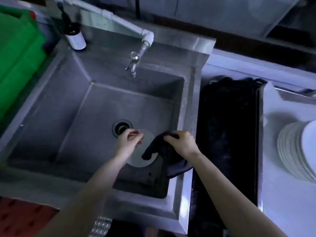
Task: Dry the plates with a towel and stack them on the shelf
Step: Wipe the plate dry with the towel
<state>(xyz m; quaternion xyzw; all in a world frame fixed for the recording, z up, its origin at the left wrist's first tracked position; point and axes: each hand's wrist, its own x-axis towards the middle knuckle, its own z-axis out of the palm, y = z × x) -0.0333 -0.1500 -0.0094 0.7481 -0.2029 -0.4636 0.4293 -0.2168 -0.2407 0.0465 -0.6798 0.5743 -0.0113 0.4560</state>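
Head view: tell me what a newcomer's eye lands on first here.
First the two hands over the steel sink: the left hand holds a plate by its rim, while the right hand grips a dark towel draped across it. Next come the bright stack of white plates on the counter at far right and the vivid green crates at far left.
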